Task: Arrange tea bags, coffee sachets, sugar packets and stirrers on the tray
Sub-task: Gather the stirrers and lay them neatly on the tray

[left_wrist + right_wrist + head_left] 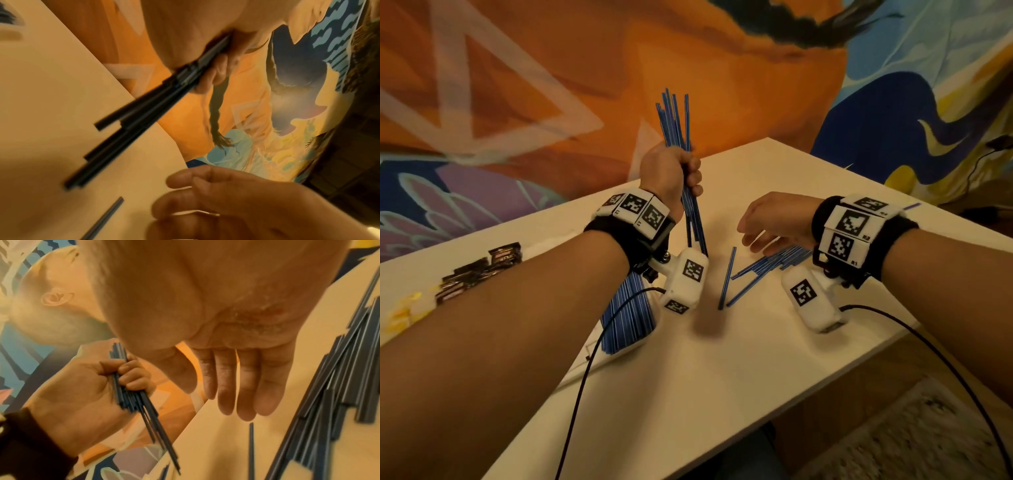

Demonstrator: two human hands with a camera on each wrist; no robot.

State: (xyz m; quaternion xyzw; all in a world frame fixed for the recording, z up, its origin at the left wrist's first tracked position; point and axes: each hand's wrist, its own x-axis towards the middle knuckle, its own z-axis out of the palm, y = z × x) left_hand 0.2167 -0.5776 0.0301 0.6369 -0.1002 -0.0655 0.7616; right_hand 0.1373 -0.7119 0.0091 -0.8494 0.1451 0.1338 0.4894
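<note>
Head view alone shows dark sachets (479,270); right wrist: flat right hand (236,353).

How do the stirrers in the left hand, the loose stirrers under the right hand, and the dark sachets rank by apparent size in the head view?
1. Held stirrers
2. Loose stirrers and sachets: look alike, unranked.

White table (722,370) runs diagonally through the head view. Painted wall mural (517,85) behind its far edge: orange, blue, purple shapes. Pale patterned rug (914,442) on wooden floor (835,411) beyond the table's near right edge.
</note>
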